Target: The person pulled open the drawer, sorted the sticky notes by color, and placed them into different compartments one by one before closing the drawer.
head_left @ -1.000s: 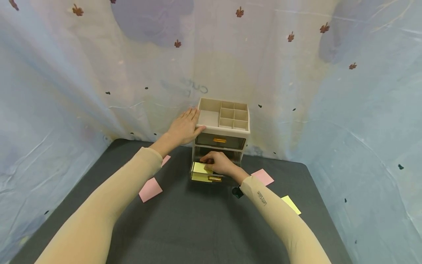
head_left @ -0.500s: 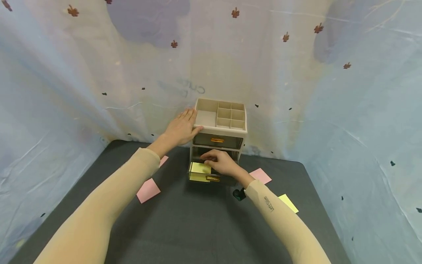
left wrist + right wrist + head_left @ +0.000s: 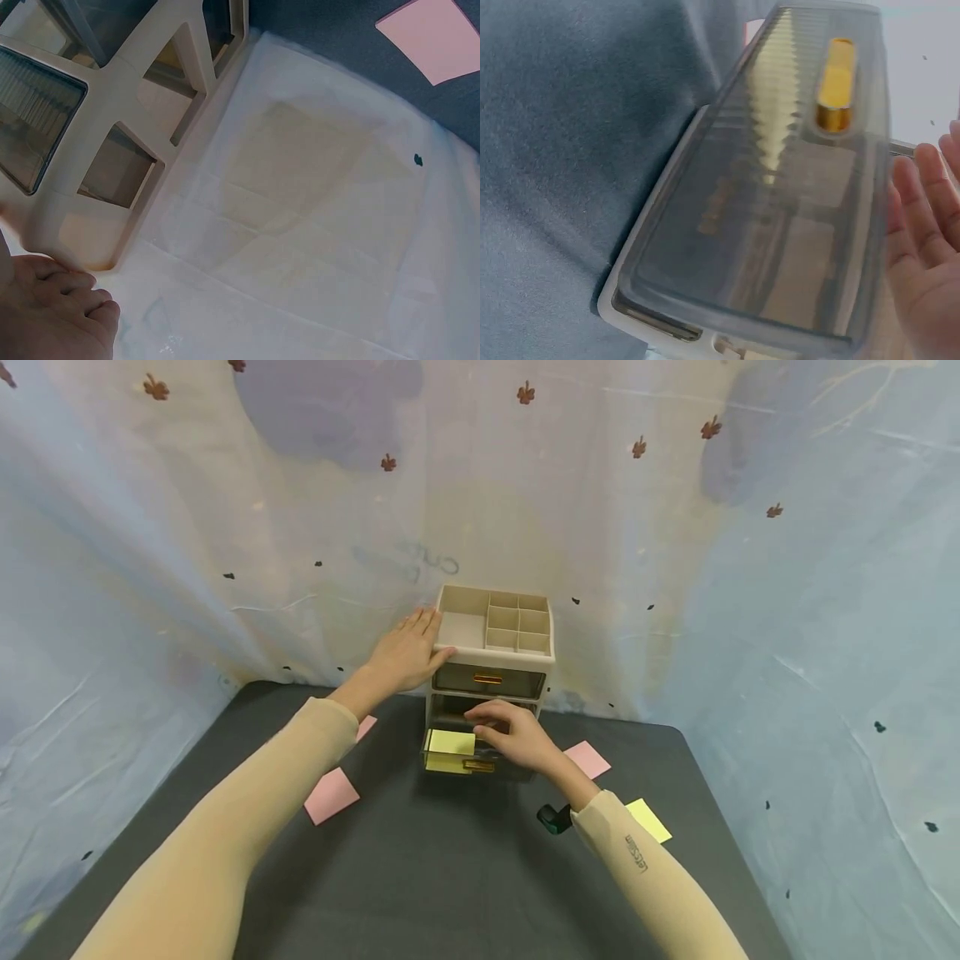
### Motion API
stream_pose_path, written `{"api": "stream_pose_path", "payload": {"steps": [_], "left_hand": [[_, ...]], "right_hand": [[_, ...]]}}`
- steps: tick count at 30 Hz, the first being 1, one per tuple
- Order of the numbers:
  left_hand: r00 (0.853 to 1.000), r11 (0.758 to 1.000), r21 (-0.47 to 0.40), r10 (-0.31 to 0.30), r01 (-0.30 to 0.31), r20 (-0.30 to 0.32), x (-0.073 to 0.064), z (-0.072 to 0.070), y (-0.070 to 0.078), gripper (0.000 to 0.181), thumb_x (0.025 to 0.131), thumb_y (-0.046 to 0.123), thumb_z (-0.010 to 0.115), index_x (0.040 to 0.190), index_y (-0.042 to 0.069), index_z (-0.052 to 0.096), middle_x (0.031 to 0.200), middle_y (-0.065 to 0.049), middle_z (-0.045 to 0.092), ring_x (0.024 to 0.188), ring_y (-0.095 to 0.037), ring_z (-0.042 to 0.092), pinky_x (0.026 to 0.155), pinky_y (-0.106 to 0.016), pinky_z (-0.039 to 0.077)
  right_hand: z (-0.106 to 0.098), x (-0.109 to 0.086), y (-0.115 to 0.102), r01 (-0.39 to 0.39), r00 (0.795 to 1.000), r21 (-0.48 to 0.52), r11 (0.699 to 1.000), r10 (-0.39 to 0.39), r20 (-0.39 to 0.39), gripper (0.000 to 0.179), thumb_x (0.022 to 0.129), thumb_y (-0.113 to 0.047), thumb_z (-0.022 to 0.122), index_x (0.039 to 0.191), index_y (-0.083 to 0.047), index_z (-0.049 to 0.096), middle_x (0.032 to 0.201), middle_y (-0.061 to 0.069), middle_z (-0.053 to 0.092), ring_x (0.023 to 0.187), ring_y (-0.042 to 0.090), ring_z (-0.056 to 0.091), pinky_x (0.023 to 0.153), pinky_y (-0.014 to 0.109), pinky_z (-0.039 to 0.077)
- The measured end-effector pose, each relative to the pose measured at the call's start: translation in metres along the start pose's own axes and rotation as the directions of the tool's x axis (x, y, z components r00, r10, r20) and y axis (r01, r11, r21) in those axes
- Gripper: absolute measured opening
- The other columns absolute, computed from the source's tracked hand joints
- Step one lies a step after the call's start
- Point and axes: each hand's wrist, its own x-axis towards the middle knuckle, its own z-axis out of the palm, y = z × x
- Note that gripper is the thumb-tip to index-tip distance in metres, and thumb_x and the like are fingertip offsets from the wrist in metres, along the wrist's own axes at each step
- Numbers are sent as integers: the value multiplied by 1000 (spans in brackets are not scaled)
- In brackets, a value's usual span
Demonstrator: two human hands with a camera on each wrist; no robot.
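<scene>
On our dark worktop (image 3: 420,877) stands the cabinet (image 3: 491,655) with its lower drawer (image 3: 519,771) pulled out, and our left grip (image 3: 401,652) rests straight-fingered against the cabinet's upper left edge, holding nothing. Our right grip (image 3: 513,735) has just come away from the yellow paper (image 3: 452,743), thumb and fingers loosely parted and empty above the drawer's right part. The paper lies in the drawer's left end, so we judge it let go there, while pink paper (image 3: 332,796) still lies out on the worktop.
</scene>
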Motion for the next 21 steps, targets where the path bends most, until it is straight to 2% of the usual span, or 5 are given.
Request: {"api": "stream_pose_path", "payload": {"steps": [4, 10, 16, 21], "left_hand": [[1000, 1000, -9, -2, 2, 2, -1, -1, 1, 83, 111, 57, 31, 165, -3, 10, 172, -22, 10, 160, -38, 10, 129, -50, 15], [1000, 1000, 17, 11, -11, 14, 0, 0, 1, 84, 111, 57, 28, 164, -5, 10, 172, -23, 9, 159, -40, 10, 129, -52, 15], [1000, 1000, 18, 21, -21, 18, 2, 0, -1, 83, 111, 55, 29, 164, -6, 10, 172, -24, 7, 159, -40, 9, 129, -51, 14], [1000, 1000, 3, 22, -23, 14, 2, -1, -3, 83, 111, 56, 28, 164, -5, 10, 172, -24, 7, 159, -40, 9, 129, -52, 14]], "right_hand": [[-5, -11, -8, -19, 998, 37, 999, 21, -54, 30, 104, -16, 66, 132, -6, 70, 135, 7, 66, 107, 22, 71, 87, 43, 60], [-12, -32, -9, -53, 989, 100, 994, 67, -135, 28, 104, -14, 67, 130, -6, 71, 134, 7, 67, 111, 25, 67, 93, 51, 57], [-22, -55, -3, -75, 976, 113, 991, 97, -196, 29, 103, -15, 68, 131, -8, 71, 134, 8, 66, 115, 28, 66, 97, 49, 55], [-29, -78, 8, -133, 956, 104, 986, 155, -249, 29, 103, -15, 68, 132, -8, 70, 132, 8, 67, 117, 27, 65, 97, 45, 56]]}}
